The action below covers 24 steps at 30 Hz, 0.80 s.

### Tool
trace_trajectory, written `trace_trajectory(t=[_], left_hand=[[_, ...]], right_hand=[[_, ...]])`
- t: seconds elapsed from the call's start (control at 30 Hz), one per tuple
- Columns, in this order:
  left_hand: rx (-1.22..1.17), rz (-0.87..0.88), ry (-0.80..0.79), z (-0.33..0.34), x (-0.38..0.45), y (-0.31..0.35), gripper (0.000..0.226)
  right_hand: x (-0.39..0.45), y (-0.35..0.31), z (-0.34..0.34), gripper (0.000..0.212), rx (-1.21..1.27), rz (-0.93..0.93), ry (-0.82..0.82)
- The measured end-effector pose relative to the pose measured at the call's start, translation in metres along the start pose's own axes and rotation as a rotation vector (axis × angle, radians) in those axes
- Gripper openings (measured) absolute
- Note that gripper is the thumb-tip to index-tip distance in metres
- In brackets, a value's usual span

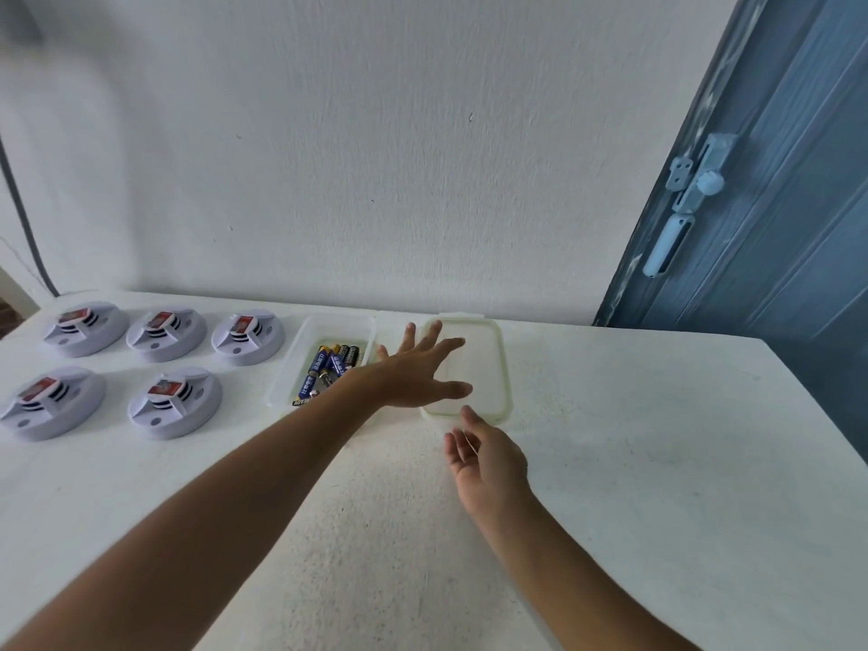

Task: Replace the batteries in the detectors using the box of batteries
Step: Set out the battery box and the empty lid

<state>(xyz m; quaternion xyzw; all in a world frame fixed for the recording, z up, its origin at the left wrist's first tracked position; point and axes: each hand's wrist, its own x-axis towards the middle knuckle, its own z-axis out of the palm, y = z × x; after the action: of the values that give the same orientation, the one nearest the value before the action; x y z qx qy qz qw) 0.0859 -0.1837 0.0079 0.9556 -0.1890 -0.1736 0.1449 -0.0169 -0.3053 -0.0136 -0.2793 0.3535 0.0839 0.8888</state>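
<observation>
Both hands released, left over the lid; could bump the box at 9 o'clock, spilling batteries.

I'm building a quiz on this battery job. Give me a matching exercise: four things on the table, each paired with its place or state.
Things:
1. detectors
2. battery box
3. lid
4. right hand

Places or states:
A. flat on the table, under the left hand
B. open, batteries inside
C. nearest the camera, holding nothing
D. two rows at the far left

Pairs: 1-D, 2-B, 3-A, 4-C
</observation>
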Motion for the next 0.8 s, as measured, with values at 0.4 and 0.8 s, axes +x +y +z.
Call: trace_trajectory(t=[0.4,0.8], left_hand=[[0.053,0.047,0.102,-0.004,-0.012,0.013,0.062],[0.124,0.024,0.382,0.051,-0.043,0.043,0.078]], right_hand=[[0.007,0.002,-0.007,0.047,-0.467,-0.449,0.202],[0.057,-0.089,0.018,0.039,-0.849,-0.366,-0.018]])
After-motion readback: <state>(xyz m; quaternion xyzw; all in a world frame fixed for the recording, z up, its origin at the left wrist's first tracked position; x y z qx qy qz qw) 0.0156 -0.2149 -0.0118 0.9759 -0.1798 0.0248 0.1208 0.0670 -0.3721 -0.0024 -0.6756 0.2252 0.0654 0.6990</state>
